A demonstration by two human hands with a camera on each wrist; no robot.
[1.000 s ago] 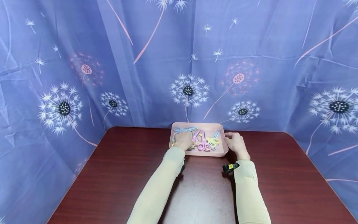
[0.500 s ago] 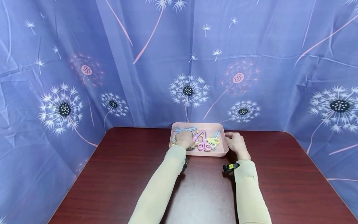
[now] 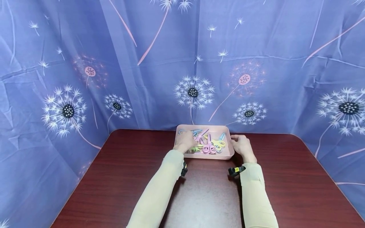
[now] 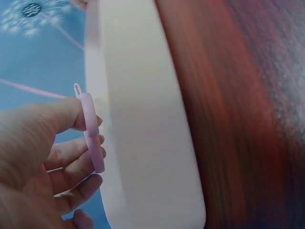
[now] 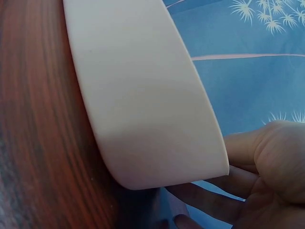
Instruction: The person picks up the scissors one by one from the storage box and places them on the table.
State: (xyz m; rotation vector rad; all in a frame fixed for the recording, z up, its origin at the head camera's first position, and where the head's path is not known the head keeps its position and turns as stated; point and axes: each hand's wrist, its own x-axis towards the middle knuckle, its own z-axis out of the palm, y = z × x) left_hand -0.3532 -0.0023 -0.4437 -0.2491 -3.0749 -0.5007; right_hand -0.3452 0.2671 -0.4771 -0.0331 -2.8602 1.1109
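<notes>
My left hand (image 3: 184, 141) is over the left part of a pale pink tray (image 3: 206, 157). It holds a pair of pink scissors (image 4: 89, 117) by the handle loops, thumb on one side and fingers on the other. The blades (image 3: 202, 134) point up and right over the tray. Inside lie another pair of pink scissors (image 3: 209, 148), yellow scissors (image 3: 218, 144), green-handled scissors (image 3: 195, 149) and blue scissors (image 3: 196, 131), partly overlapping. My right hand (image 3: 242, 147) grips the tray's right end, its thumb at the rim and fingers (image 5: 205, 198) against the outside; some fingertips are hidden.
The tray stands at the far edge of a dark red-brown wooden table (image 3: 199, 193). Behind it hangs a blue curtain (image 3: 159, 95) with a dandelion print. A black wrist camera (image 3: 236, 171) sits at the right cuff, another (image 3: 184, 169) at the left cuff.
My left hand has shifted slightly left and up, and the pink scissors have risen with it. More of the green-handled scissors shows. The right hand and tray stay in place.
</notes>
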